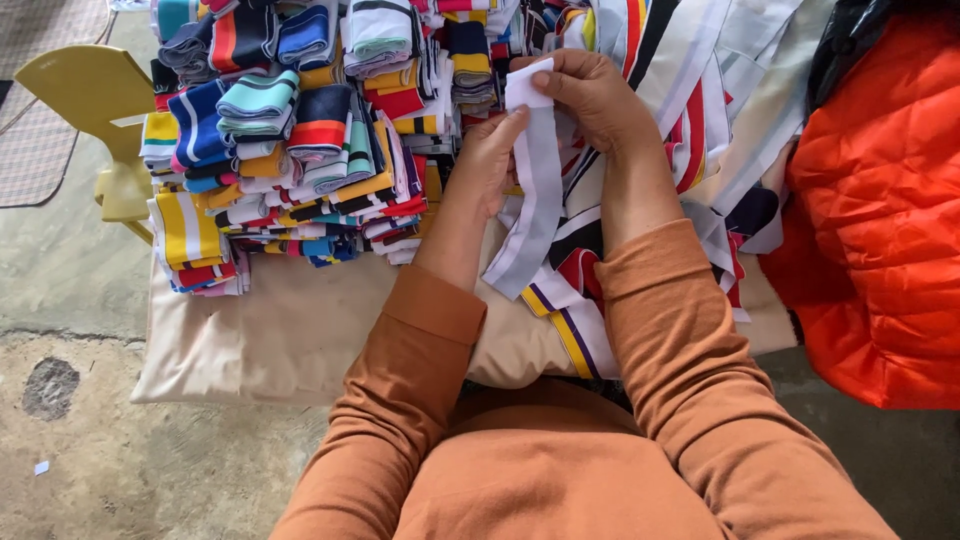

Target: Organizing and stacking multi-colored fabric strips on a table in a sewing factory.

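Observation:
My right hand point(592, 97) pinches the top end of a long white and grey knit strip point(537, 195) that hangs down toward my lap. My left hand point(488, 160) holds the same strip a little lower along its left edge, thumb up against it. Both arms wear orange-brown sleeves. Under the hands lies a loose heap of striped fabric strips point(700, 120) in white, red, black and yellow.
A large pile of folded striped knit bands point(290, 130) in many colours sits to the left on a beige cloth point(270, 330). A yellow plastic chair point(95, 110) stands at far left. Orange quilted fabric point(880, 220) fills the right. Concrete floor lies below.

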